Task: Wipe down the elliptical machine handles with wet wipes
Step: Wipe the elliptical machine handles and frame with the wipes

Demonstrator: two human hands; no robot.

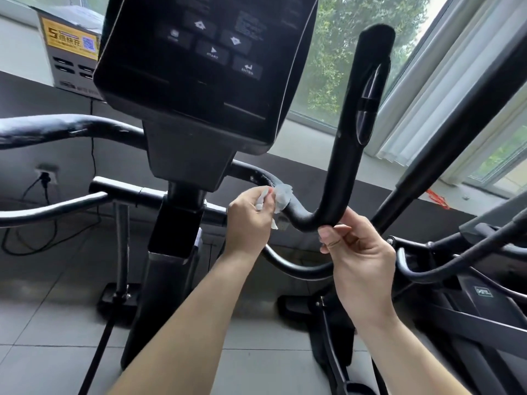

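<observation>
Head view: left hand [248, 220] has its fingers [265, 195] curled, clamped on a bunched white wipe [281, 196]. The wipe is pressed on the handle [348, 155], draped partly round the bar just left of its low U-bend, below the console [199, 67]. Right hand [360, 252] is at the underside of that bend, fingers curled and thumb up against the bar, gripping it. The hands are near each other with a short bare stretch of handle between them. From the bend the handle rises near upright, tilted slightly right, to a capped top near the frame's top edge, with a glossy oval sensor pad [368, 104] on its upper part. The surface looks scuffed where the wipe sits. The console is dark, its arrow, START and ENTER keys readable. The left bar [57, 129] curves out from behind the console towards the left edge, with worn patches on it. A box [68, 47] with a yellow label sits on the window ledge [17, 47], top left. A wall socket [45, 175] with a plugged cable is low on the dark wall. Grey tile floor [57, 323] below. Window [342, 52] and blinds [456, 81] are behind and to the right. Part of a second machine [470, 280] is at the right edge.
</observation>
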